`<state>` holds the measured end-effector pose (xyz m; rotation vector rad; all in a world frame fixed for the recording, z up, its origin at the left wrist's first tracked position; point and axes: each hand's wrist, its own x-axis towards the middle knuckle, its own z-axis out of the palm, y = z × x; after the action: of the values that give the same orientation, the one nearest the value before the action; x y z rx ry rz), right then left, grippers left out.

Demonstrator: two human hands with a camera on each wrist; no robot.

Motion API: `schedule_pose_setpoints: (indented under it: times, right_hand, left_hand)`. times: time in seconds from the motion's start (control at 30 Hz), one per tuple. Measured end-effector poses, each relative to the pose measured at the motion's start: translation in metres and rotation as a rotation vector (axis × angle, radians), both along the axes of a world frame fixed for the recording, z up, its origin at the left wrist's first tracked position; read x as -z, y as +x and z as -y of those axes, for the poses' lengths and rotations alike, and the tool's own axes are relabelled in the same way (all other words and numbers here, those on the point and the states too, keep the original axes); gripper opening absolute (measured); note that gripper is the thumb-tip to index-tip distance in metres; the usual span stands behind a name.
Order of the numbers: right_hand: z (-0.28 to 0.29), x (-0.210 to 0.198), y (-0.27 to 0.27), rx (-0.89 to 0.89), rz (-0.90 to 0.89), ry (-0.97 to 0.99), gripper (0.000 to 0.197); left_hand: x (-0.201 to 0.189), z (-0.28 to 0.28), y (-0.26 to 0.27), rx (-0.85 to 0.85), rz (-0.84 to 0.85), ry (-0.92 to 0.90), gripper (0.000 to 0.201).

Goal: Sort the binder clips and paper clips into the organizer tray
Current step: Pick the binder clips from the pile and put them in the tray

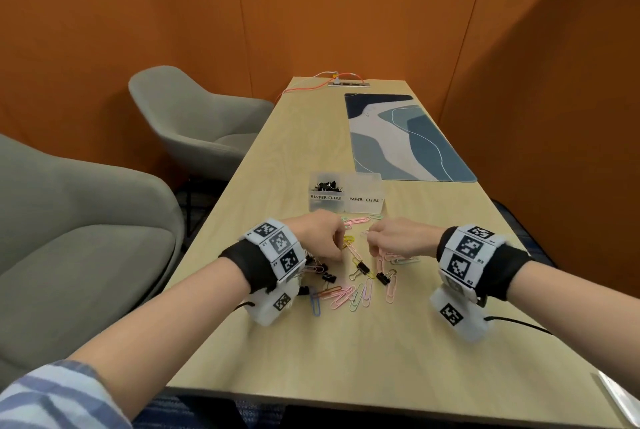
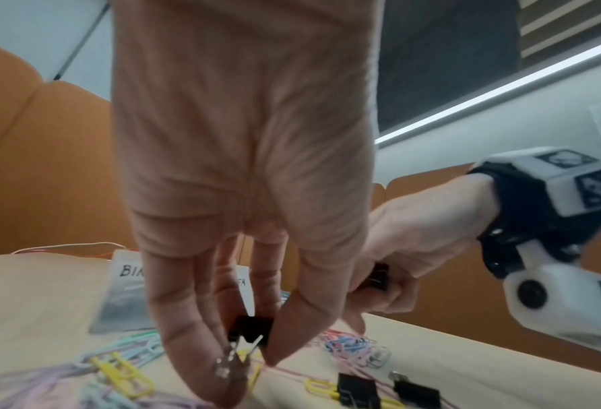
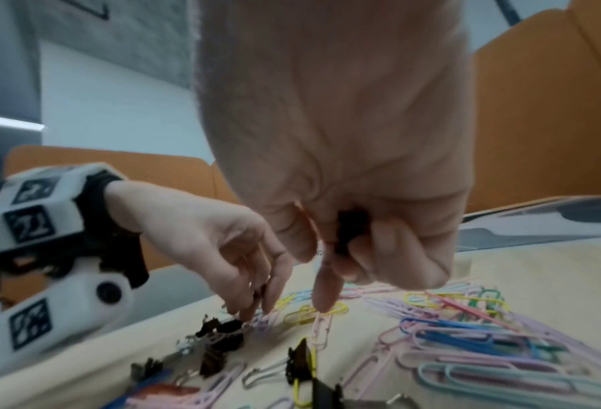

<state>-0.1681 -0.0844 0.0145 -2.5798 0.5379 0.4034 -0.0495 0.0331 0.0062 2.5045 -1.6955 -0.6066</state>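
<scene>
Both hands work the pile just in front of the organizer tray (image 1: 346, 194) — the left hand (image 2: 243, 193) pinches a black binder clip (image 2: 251, 329), the right hand (image 3: 344, 171) curls round another (image 3: 350, 229). A tangled paper clip (image 3: 321, 329) could ride along into the wrong compartment.

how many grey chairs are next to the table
2: the far chair beside the table's far left edge, the near chair left of its near end. More could sit out of frame.
</scene>
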Motion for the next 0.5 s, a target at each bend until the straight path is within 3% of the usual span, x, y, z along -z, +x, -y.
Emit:
schedule_pose_setpoints:
  times: [0.17,0.23,0.3,0.5]
  right_hand:
    - [-0.013,0.012,-0.001,-0.159,-0.049,-0.218,0.03]
    - [-0.017,0.018,0.001,-0.179,-0.057,-0.267,0.023]
    - [-0.018,0.019,0.005,-0.168,-0.071,-0.279,0.02]
    - [-0.014,0.019,0.008,-0.132,-0.113,-0.238,0.036]
  left_hand:
    - [-0.005,-0.012,0.007,-0.012,-0.041,-0.01,0.015]
    - [-0.007,-0.016,0.005,-0.01,-0.074,0.014,0.019]
    - [-0.009,-0.019,0.001,-0.005,-0.078,0.07,0.026]
    - [-0.003,-0.028,-0.01,0.0,0.044,0.128,0.042]
